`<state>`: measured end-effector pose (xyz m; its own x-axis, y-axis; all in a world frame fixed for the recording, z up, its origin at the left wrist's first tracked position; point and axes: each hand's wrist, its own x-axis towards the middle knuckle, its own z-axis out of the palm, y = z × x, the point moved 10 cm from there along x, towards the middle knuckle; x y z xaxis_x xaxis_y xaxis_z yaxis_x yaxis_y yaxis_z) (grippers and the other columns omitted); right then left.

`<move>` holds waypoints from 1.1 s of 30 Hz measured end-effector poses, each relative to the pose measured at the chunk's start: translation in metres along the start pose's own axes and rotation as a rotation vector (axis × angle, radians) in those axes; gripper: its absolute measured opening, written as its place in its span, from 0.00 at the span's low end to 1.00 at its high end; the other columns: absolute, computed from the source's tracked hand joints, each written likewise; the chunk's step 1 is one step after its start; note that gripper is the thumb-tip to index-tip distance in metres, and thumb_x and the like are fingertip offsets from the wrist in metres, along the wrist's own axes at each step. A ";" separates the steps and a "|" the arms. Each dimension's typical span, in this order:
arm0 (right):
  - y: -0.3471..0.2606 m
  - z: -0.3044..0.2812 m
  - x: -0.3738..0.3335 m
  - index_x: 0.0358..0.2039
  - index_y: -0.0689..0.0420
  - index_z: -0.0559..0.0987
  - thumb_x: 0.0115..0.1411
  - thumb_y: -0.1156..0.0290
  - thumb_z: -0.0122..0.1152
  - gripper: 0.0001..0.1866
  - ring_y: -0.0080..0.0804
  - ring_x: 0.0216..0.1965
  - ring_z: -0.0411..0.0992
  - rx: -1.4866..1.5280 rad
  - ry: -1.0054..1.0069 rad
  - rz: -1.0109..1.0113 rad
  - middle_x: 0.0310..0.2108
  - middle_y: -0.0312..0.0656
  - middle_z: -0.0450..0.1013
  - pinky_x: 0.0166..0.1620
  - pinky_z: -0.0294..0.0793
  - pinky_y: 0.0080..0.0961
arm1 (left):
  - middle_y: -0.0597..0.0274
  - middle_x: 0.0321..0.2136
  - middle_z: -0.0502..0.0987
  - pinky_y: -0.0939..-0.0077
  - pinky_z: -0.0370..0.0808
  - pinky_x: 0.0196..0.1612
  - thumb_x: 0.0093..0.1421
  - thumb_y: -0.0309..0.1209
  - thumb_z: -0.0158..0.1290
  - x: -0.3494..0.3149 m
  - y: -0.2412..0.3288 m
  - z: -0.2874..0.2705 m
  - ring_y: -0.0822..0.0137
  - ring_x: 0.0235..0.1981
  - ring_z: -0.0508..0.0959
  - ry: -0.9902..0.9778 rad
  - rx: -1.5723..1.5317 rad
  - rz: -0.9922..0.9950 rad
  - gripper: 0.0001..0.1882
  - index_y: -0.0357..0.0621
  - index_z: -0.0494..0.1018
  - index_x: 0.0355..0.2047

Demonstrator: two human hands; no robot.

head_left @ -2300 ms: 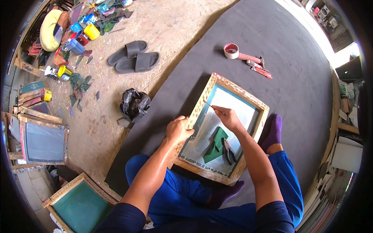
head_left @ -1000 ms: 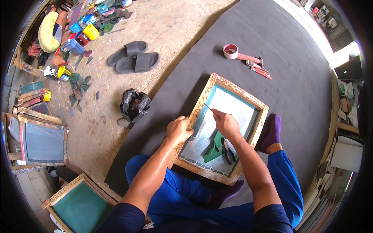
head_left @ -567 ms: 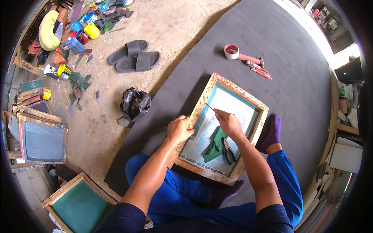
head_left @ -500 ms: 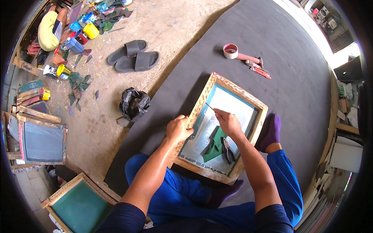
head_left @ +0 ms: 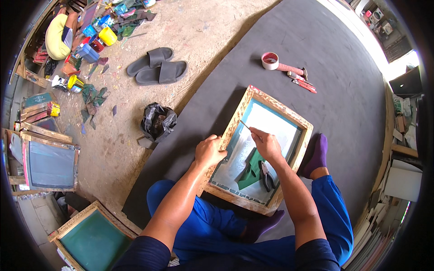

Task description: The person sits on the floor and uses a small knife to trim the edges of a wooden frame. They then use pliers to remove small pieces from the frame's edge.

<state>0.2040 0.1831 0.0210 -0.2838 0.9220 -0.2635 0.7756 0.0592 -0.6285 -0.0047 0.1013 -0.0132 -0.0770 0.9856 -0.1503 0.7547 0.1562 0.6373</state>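
A wooden screen-printing frame [head_left: 284, 107] with pale mesh and a blue-green border lies tilted across my lap area on a dark mat. My left hand [head_left: 210, 150] is closed around the frame's left bar, thumb on top. Over the mesh, my right hand [head_left: 266, 145] pinches a thin, dark, rod-like tool [head_left: 244, 123], whose far end reaches the inner edge of the left bar. The tool's exact kind is hard to make out. On the mesh below my right hand rest a dark green scrap of fabric [head_left: 250, 174] and pliers [head_left: 266, 177] with black handles.
Farther up the dark mat [head_left: 343, 81] lie a tape roll [head_left: 270, 61], a hammer [head_left: 291, 69] and red cutters [head_left: 304, 86]. Black sandals [head_left: 162, 72] and a bag-lined bin [head_left: 158, 123] stand left. More screens [head_left: 97, 235] lean lower left. A person in yellow [head_left: 58, 38] crouches among paint pots.
The whole view has shifted very slightly. Both hands, the tool and the frame hold nearly the same places.
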 end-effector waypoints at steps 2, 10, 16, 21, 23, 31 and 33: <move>0.001 0.003 0.000 0.55 0.49 0.85 0.71 0.61 0.60 0.16 0.44 0.39 0.84 -0.025 0.014 -0.024 0.37 0.50 0.84 0.44 0.80 0.37 | 0.52 0.41 0.81 0.56 0.81 0.44 0.47 0.39 0.67 0.000 0.000 0.001 0.48 0.41 0.83 -0.013 0.009 -0.003 0.30 0.33 0.81 0.48; -0.003 0.002 0.001 0.54 0.49 0.85 0.71 0.61 0.60 0.16 0.46 0.39 0.84 -0.067 0.013 -0.040 0.37 0.51 0.84 0.45 0.81 0.38 | 0.52 0.40 0.80 0.56 0.81 0.43 0.47 0.38 0.66 0.001 0.000 0.002 0.47 0.39 0.84 0.015 0.008 0.029 0.29 0.34 0.80 0.49; -0.009 0.007 0.004 0.55 0.48 0.85 0.70 0.62 0.59 0.16 0.49 0.39 0.83 -0.109 -0.031 -0.064 0.37 0.53 0.83 0.46 0.81 0.40 | 0.53 0.39 0.80 0.55 0.81 0.43 0.48 0.37 0.65 -0.001 0.001 0.001 0.47 0.39 0.83 0.041 0.013 0.036 0.27 0.35 0.80 0.48; -0.006 0.009 0.008 0.57 0.51 0.83 0.71 0.64 0.58 0.17 0.44 0.44 0.83 -0.098 -0.105 -0.040 0.41 0.56 0.83 0.49 0.79 0.38 | 0.54 0.39 0.80 0.55 0.81 0.43 0.48 0.37 0.66 -0.002 0.001 -0.003 0.47 0.39 0.83 0.041 0.022 0.022 0.24 0.37 0.80 0.44; -0.001 0.009 0.008 0.57 0.51 0.83 0.71 0.64 0.58 0.17 0.42 0.44 0.83 -0.067 -0.099 -0.066 0.41 0.56 0.83 0.49 0.78 0.37 | 0.54 0.38 0.80 0.55 0.81 0.42 0.48 0.37 0.66 -0.001 0.003 -0.001 0.47 0.38 0.83 0.037 0.020 0.032 0.24 0.37 0.80 0.44; 0.006 0.016 0.011 0.59 0.55 0.82 0.72 0.64 0.58 0.19 0.40 0.44 0.83 -0.096 -0.088 -0.101 0.46 0.54 0.83 0.48 0.79 0.36 | 0.55 0.38 0.80 0.55 0.81 0.42 0.48 0.38 0.67 -0.002 0.001 -0.003 0.48 0.38 0.83 0.030 0.009 0.030 0.23 0.38 0.81 0.43; 0.034 0.027 0.022 0.59 0.56 0.81 0.72 0.62 0.58 0.19 0.40 0.44 0.83 0.150 -0.070 -0.155 0.47 0.52 0.83 0.48 0.79 0.37 | 0.55 0.38 0.80 0.55 0.81 0.42 0.48 0.38 0.67 0.002 0.007 -0.002 0.48 0.38 0.83 0.023 0.002 0.051 0.23 0.38 0.81 0.43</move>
<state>0.2090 0.1947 -0.0254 -0.4358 0.8770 -0.2023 0.6287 0.1358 -0.7657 -0.0006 0.1041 -0.0070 -0.0539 0.9935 -0.1001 0.7592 0.1059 0.6422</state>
